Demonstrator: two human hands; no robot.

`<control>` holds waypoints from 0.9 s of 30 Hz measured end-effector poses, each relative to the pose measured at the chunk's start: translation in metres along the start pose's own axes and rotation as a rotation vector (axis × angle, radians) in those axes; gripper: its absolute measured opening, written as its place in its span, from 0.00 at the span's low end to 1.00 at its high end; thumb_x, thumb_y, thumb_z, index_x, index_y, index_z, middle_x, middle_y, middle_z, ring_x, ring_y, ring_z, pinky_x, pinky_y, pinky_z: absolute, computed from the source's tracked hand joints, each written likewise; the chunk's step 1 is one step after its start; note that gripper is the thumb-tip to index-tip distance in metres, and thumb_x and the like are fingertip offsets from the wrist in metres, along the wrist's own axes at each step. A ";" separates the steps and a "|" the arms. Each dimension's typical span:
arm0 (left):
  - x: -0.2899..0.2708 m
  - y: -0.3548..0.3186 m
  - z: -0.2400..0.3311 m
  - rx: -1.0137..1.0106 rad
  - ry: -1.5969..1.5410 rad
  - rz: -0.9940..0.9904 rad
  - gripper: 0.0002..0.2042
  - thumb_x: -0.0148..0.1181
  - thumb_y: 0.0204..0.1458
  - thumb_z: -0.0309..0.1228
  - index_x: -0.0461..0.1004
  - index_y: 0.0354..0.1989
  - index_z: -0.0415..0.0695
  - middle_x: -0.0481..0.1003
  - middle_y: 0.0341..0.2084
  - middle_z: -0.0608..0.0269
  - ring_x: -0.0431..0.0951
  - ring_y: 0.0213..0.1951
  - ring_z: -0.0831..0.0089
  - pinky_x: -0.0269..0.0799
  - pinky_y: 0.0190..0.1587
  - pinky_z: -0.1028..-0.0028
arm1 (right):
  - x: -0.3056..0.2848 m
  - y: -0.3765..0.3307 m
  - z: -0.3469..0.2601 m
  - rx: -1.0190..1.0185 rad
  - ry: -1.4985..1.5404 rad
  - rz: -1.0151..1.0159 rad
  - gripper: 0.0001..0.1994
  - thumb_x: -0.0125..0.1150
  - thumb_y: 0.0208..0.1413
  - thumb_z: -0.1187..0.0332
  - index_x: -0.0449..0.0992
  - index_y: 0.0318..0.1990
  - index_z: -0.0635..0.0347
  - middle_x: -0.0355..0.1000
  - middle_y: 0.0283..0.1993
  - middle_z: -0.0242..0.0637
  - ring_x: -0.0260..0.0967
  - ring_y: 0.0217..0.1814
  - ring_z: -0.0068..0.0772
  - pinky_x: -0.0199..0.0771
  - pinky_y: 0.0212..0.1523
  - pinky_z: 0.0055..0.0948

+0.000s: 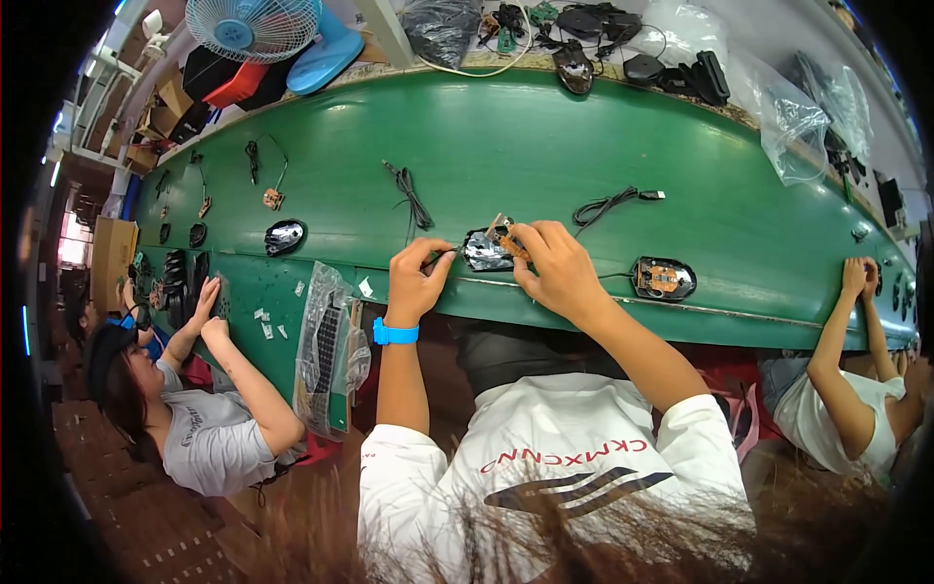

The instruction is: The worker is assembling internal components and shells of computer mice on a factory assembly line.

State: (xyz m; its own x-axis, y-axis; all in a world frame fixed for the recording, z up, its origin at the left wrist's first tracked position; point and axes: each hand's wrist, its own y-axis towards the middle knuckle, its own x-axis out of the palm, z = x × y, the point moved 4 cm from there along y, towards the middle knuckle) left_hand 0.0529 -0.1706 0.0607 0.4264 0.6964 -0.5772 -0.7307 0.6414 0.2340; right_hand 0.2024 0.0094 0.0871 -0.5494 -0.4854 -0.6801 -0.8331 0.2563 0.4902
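My left hand [420, 275], with a blue band at the wrist, is closed in a pinch on a thin black cable near the left end of an open black mouse shell [479, 252]. Over the shell's right part, my right hand [558, 265] grips a small brown circuit board [499, 227], tilted up on edge. Its fingers hide part of the board and the shell. Just beyond my left hand lies a bundled black cable [416, 206]. To the right sits another open mouse shell with a brown board inside [664, 279], its cable [613, 203] bundled behind it with a metal plug.
The green belt [506, 127] carries a mouse shell [285, 237] and a loose board [273, 200] at left. Co-workers sit on the left [219, 419] and right [842, 399]. A bagged keyboard [324, 341] lies left of me. A fan [251, 29] and mouse parts line the far shelf.
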 end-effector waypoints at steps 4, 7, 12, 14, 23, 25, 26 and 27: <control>0.004 0.005 0.001 0.087 -0.005 -0.023 0.05 0.68 0.51 0.21 0.80 0.35 0.38 0.77 0.29 0.62 0.70 0.24 0.76 0.66 0.28 0.74 | 0.004 -0.006 0.000 0.001 -0.014 -0.019 0.22 0.66 0.47 0.76 0.72 0.52 0.60 0.72 0.44 0.44 0.71 0.47 0.47 0.76 0.47 0.41; 0.012 0.005 -0.002 0.062 -0.002 -0.086 0.04 0.68 0.50 0.21 0.81 0.34 0.38 0.78 0.29 0.61 0.71 0.24 0.74 0.67 0.28 0.74 | 0.004 -0.010 0.000 0.002 -0.031 -0.030 0.21 0.65 0.48 0.76 0.72 0.52 0.62 0.70 0.42 0.43 0.70 0.45 0.46 0.75 0.46 0.41; 0.014 0.009 -0.003 0.114 0.077 -0.062 0.04 0.69 0.49 0.21 0.81 0.33 0.38 0.77 0.29 0.59 0.73 0.24 0.70 0.68 0.28 0.71 | 0.010 -0.015 0.002 0.044 -0.029 -0.039 0.22 0.66 0.47 0.76 0.72 0.52 0.59 0.72 0.43 0.43 0.72 0.47 0.46 0.76 0.48 0.41; 0.016 0.011 -0.001 0.148 0.166 -0.060 0.05 0.69 0.48 0.22 0.81 0.33 0.39 0.77 0.29 0.58 0.75 0.25 0.64 0.71 0.30 0.68 | 0.010 -0.015 0.003 0.046 -0.045 -0.044 0.22 0.66 0.47 0.77 0.72 0.52 0.58 0.72 0.43 0.42 0.72 0.47 0.46 0.76 0.47 0.41; 0.019 0.018 0.019 0.201 0.465 -0.185 0.06 0.69 0.46 0.24 0.82 0.33 0.42 0.78 0.32 0.58 0.79 0.36 0.54 0.75 0.39 0.61 | 0.008 -0.010 0.008 -0.008 -0.080 -0.055 0.21 0.66 0.48 0.74 0.72 0.52 0.60 0.70 0.43 0.41 0.70 0.45 0.44 0.74 0.46 0.40; 0.013 0.019 0.021 0.207 0.457 -0.211 0.07 0.69 0.46 0.24 0.82 0.34 0.42 0.78 0.34 0.57 0.78 0.38 0.54 0.75 0.41 0.61 | 0.009 -0.008 0.010 -0.007 -0.092 -0.062 0.19 0.66 0.49 0.74 0.74 0.51 0.58 0.72 0.42 0.40 0.72 0.45 0.44 0.76 0.46 0.40; 0.012 0.021 0.021 0.219 0.447 -0.239 0.07 0.69 0.46 0.24 0.82 0.35 0.42 0.78 0.35 0.57 0.78 0.40 0.54 0.74 0.43 0.61 | 0.009 -0.008 0.011 -0.005 -0.101 -0.063 0.19 0.67 0.49 0.74 0.75 0.50 0.57 0.73 0.42 0.39 0.72 0.45 0.44 0.76 0.46 0.40; 0.012 0.023 0.021 0.230 0.438 -0.267 0.08 0.69 0.46 0.24 0.82 0.35 0.42 0.78 0.37 0.57 0.78 0.42 0.54 0.74 0.45 0.61 | 0.008 -0.008 0.012 -0.003 -0.102 -0.060 0.19 0.67 0.49 0.74 0.75 0.50 0.57 0.73 0.42 0.39 0.72 0.45 0.44 0.76 0.46 0.40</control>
State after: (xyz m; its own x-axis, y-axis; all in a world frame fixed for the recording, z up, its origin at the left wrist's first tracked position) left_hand 0.0530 -0.1405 0.0757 0.2840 0.3329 -0.8992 -0.4717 0.8650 0.1712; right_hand 0.2037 0.0139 0.0714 -0.5020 -0.4122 -0.7604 -0.8648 0.2264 0.4482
